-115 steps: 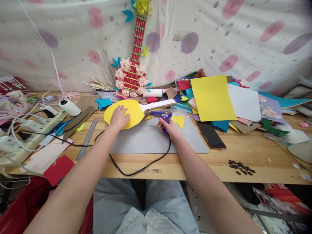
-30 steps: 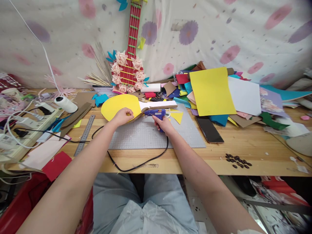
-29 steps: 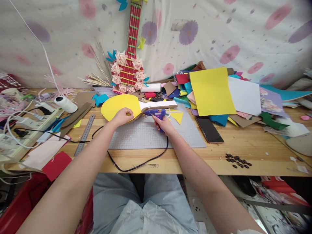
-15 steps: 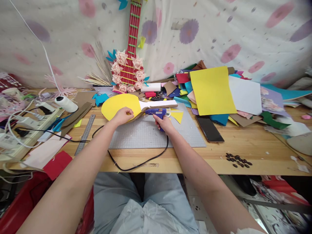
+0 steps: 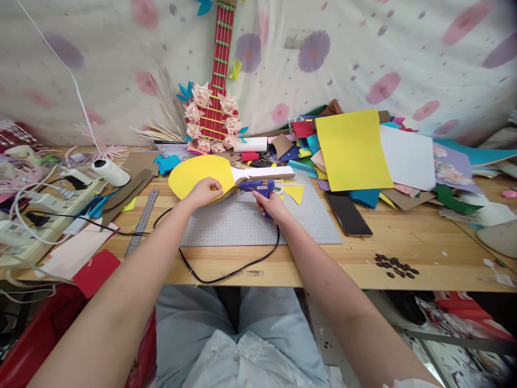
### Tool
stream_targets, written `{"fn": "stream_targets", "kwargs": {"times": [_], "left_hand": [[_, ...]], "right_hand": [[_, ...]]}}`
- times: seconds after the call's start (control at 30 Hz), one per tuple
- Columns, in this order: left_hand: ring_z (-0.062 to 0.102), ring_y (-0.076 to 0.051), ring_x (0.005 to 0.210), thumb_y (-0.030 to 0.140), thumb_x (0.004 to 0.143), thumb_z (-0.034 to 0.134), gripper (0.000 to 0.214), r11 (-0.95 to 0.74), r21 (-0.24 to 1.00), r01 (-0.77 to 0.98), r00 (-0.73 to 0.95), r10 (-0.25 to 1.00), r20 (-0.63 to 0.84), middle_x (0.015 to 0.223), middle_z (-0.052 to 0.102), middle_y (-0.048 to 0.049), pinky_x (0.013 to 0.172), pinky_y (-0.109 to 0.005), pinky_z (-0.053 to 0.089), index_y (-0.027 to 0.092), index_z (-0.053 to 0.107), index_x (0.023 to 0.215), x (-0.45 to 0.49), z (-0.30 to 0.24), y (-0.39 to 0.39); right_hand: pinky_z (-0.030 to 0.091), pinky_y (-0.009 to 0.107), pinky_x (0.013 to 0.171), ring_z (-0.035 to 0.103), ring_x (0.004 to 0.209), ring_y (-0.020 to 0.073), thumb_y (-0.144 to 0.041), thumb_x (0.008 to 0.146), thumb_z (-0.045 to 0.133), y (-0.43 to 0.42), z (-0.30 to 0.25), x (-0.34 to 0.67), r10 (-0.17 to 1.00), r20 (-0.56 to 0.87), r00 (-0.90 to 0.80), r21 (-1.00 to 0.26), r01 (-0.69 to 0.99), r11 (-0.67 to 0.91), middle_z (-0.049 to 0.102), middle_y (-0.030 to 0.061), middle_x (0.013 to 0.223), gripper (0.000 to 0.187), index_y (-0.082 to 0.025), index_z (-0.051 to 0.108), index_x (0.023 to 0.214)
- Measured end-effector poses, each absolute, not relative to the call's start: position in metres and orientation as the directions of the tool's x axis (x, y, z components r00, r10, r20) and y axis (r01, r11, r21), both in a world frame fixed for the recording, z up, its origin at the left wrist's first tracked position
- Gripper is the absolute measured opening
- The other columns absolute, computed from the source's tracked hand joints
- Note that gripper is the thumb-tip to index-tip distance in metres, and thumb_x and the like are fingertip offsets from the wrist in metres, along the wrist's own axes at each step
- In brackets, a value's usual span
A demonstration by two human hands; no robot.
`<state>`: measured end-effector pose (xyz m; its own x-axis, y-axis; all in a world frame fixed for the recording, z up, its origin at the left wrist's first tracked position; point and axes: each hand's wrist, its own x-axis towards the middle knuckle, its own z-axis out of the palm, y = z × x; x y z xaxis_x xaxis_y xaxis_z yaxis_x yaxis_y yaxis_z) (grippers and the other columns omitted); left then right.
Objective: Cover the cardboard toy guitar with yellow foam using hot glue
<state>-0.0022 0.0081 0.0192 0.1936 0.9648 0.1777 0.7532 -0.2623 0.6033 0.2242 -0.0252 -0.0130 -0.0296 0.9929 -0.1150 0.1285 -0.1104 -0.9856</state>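
- Left hand [image 5: 205, 191]: fingers curled, pinching the near edge of the yellow disc [image 5: 191, 172].
- Right hand [image 5: 272, 206]: closed round the grip of the glue gun [image 5: 258, 187].
- Disc and its white neck [image 5: 264, 172] lie along the far edge of the mat [image 5: 258, 226]. Their long axis runs left-right, with the disc to the left.
- The gun's axis also runs left-right. Its nozzle points left at the disc-neck joint, just beside my left fingertips. The left hand is nearer the joint.
- The cord [image 5: 226, 276] loops from the gun to the table [image 5: 424, 250] edge, then runs left.
- Writing: the gun's white label is too small to read. The ruler [image 5: 141, 222] marks are illegible and the phone [image 5: 348, 214] screen is dark.
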Motion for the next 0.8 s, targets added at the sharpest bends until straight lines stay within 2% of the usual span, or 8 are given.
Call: {"fn": "stream_targets", "kwargs": {"times": [0.43, 0.8], "left_hand": [[0.059, -0.018, 0.079, 0.031, 0.063, 0.055, 0.012, -0.286, 0.570, 0.770, 0.224, 0.958, 0.178, 0.078, 0.066, -0.0016, 0.075, -0.029, 0.046, 0.019, 0.055, 0.060, -0.0019, 0.0222, 0.0065], [0.060, -0.020, 0.084, 0.031, 0.064, 0.055, 0.013, -0.296, 0.584, 0.756, 0.238, 0.955, 0.176, 0.081, 0.066, -0.0036, 0.080, -0.031, 0.045, 0.019, 0.055, 0.061, -0.0021, 0.0235, 0.0057]], "right_hand": [[0.033, 0.018, 0.032, 0.039, 0.034, 0.0046, -0.040, 0.079, 0.061, -0.0260, -0.0152, 0.2217, 0.993, -0.095, -0.076, -0.988, 0.126, -0.085, 0.049, -0.0064, 0.049, 0.029, -0.019, 0.046, 0.066], [0.032, 0.018, 0.032, 0.039, 0.034, 0.0053, -0.043, 0.078, 0.061, -0.0268, -0.0144, 0.2190, 0.989, -0.091, -0.118, -0.989, 0.124, -0.076, 0.048, -0.0071, 0.048, 0.030, -0.020, 0.044, 0.069]]}}
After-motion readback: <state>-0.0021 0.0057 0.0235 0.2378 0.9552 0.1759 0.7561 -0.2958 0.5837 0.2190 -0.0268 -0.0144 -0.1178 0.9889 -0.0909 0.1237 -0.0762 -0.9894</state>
